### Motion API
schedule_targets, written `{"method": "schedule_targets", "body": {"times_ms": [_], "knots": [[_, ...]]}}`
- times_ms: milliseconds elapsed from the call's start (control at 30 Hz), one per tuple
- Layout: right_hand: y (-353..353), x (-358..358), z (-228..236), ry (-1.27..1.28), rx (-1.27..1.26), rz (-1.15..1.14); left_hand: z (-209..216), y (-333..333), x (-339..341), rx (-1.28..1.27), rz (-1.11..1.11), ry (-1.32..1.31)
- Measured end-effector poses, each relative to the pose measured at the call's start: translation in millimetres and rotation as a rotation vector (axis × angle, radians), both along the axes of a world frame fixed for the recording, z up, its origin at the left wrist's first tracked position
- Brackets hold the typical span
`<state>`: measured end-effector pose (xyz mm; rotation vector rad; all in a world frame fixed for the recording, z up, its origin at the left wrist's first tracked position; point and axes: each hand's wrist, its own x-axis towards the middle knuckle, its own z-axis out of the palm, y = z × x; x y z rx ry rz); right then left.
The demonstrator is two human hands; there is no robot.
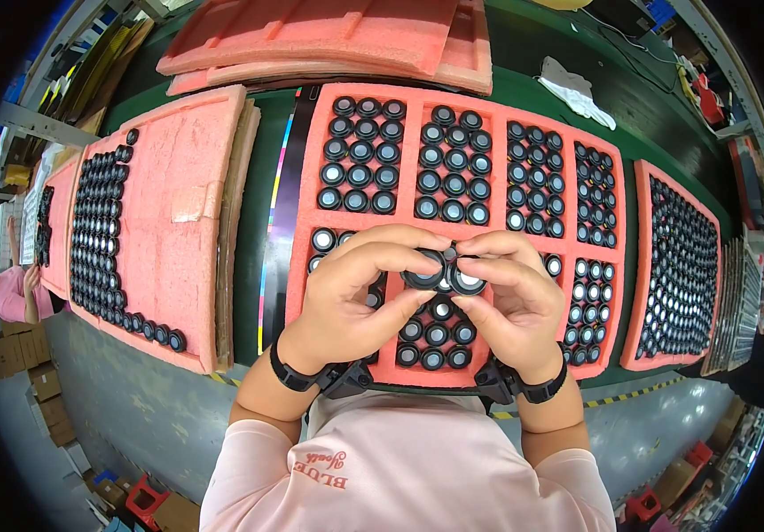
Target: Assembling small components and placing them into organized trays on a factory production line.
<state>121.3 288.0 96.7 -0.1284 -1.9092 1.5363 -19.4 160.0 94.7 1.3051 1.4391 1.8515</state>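
Note:
Close together over the middle foam tray [409,142], both hands are raised in front of my chest. My left hand [351,293] pinches a round black part with a grey centre [423,271] between thumb and fingers. In my right hand [515,297] is a similar round black part with a pale centre [468,277], also gripped by thumb and fingertips. The two parts are side by side; whether they touch I cannot tell. Beneath them, the pink tray holds rows of the same round parts [453,160] in its compartments. My hands hide some of the lower compartments.
To the left, a pink foam sheet [169,195] carries rows of round parts along one side. Another filled tray [639,341] stands on the right. Empty pink trays [311,35] are stacked at the back, near a white glove [577,97]. A person [23,288] works at far left.

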Motion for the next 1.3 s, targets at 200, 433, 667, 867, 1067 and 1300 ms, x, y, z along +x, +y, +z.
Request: {"method": "schedule_targets", "body": {"times_ms": [200,433,667,867,1067,1300], "knots": [[1.2,1.3,-0.4,-0.008,0.01,0.006,0.2,-1.0,-0.1,-0.015,0.008,0.024],[0.1,-0.4,2.7,-0.004,0.028,-0.005,1.1,-1.6,-2.0,0.001,-0.003,0.056],[-2.5,2.0,0.8,-0.047,0.001,-0.052,1.0,-0.4,4.5,-0.008,0.071,0.035],[1.4,1.4,-0.8,-0.026,0.073,-0.037,5.2,1.4,-3.1,-0.028,0.059,0.29],[-4.1,-4.1,-0.2,-0.061,0.023,-0.044,3.6,-1.4,-6.2,0.012,0.085,0.262],[-12.9,-0.7,-1.0,-0.089,-0.09,-0.002,9.2,-9.1,-3.0,0.059,0.153,0.294]]}}
